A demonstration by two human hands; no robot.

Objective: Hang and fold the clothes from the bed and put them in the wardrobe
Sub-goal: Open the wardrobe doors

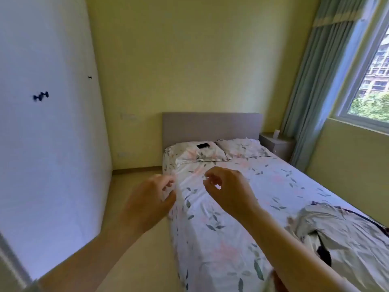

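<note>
— What could go wrong from here?

— The reach, mostly. The left hand [151,197] and the right hand [228,191] hang in the air over the near edge of the bed [221,239], while the clothes [341,232] lie crumpled at the person's right, well apart from both hands. A hasty grab at that heap would probably catch only one layer and drag the flowered sheet along with it.

— And the hands themselves?

— Both are loosely curled. The right hand's thumb and fingers are bent with a gap between them, and it holds nothing. The left hand is blurred; it looks empty too, its fingers just beside the sheet's edge, though whether they brush it cannot be told.

— Anything else to mind?

— The wardrobe [52,127] stands at the person's left with its doors shut, so arriving with both arms full would leave no hand for the knobs [41,96]. A phone [203,146] lies on the far pillow [200,154]; tugging the bedding could tip it off.
</note>
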